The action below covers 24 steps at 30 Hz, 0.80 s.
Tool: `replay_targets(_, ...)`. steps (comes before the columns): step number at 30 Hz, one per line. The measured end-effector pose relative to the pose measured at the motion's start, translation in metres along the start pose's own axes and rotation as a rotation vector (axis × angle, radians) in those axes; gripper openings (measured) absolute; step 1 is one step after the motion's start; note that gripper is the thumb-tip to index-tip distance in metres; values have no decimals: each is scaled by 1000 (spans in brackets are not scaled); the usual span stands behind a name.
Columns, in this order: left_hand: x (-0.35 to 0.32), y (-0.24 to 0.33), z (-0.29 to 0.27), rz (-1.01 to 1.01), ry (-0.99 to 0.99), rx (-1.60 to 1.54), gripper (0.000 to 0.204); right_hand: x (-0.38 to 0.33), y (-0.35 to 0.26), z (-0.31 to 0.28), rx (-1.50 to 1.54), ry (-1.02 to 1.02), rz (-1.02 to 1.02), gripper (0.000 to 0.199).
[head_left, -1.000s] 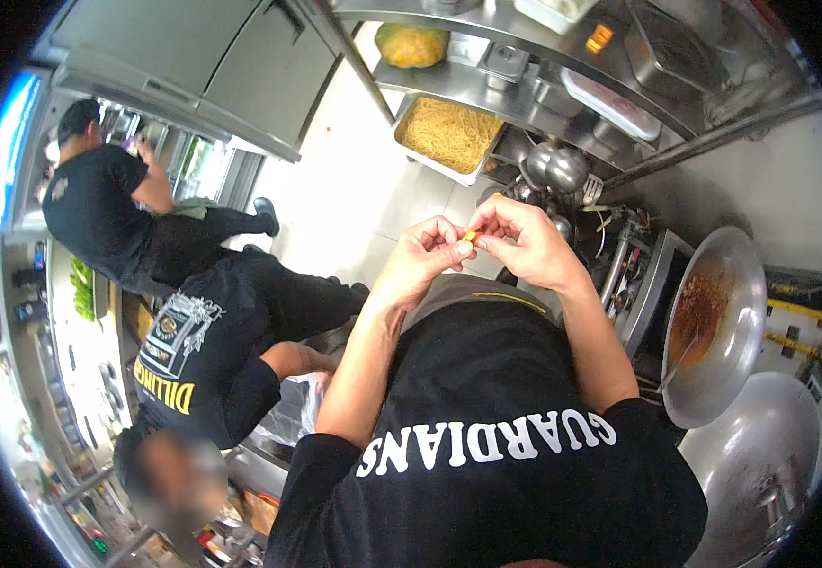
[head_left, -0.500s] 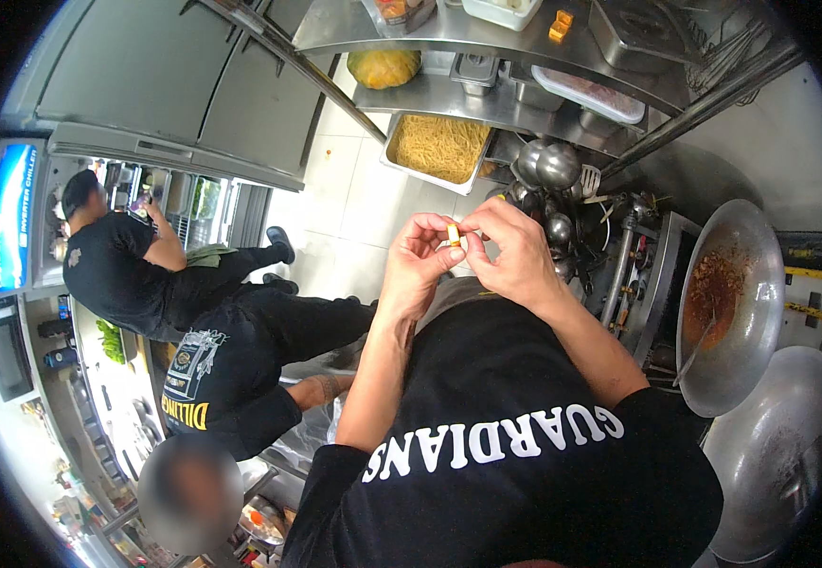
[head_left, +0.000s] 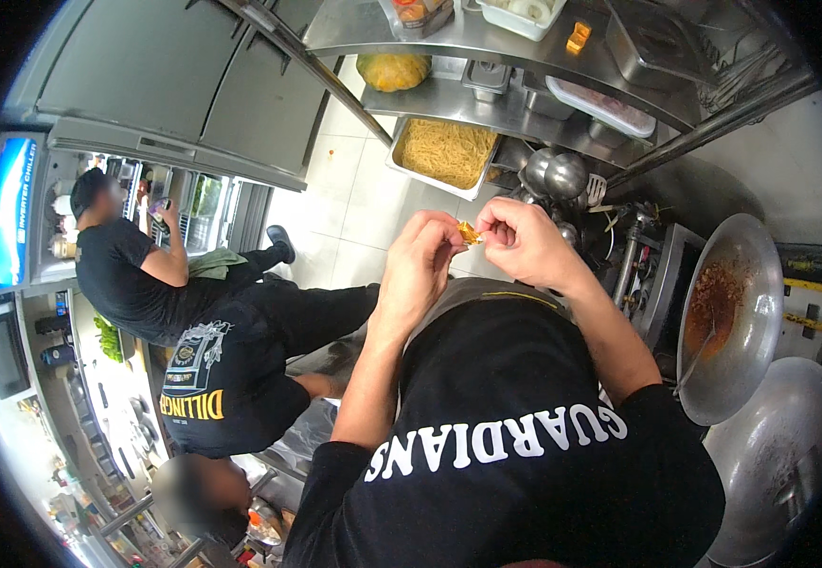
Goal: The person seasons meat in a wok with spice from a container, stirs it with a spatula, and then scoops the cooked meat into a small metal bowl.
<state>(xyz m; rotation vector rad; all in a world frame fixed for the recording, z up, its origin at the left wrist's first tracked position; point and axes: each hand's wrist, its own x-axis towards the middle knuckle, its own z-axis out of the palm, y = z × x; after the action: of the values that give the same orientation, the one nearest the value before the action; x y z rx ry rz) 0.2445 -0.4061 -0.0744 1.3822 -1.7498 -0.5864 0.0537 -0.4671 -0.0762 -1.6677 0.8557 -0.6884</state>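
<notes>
Nearby, noodle tray (head_left: 444, 151) and wok (head_left: 728, 317) flank hands (head_left: 473, 248) pinching wrapper (head_left: 469, 233).

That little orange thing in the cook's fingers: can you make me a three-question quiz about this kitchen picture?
1. True or false: both hands pinch the small orange wrapper.
2. What fills the metal tray on the shelf? A) yellow noodles B) ice cubes C) whole apples
3. Fill in: the wok with reddish-brown sauce residue sits to the person's ____ side.

Key
1. True: the left hand and right hand meet on it, in front of the chest.
2. A: the noodles are a pale yellow heap.
3. Right, beside a second, greyer wok.
</notes>
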Motion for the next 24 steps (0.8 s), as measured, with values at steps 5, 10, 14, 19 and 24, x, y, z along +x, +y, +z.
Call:
replay_targets(5, 6, 6, -18, -41, -142, -198, 18, 17, 31, -17, 619, -310, 238, 8)
replay_targets(10, -5, -8, -30, -155, -245, -606, 15, 7, 33, -8, 1195, -454, 370, 23)
replay_targets(14, -18, -28, -24, -284, -201, -1080, 15, 7, 28, 3, 1254, -395, 328, 19)
replay_targets(19, -14, -11, -24, -422, -108, -1141, 23, 6, 21, 10, 902, -218, 258, 9)
replay_targets(24, -13, -13, -15, -536, -82, -874, 16, 3, 22, 3, 594, -210, 178, 5)
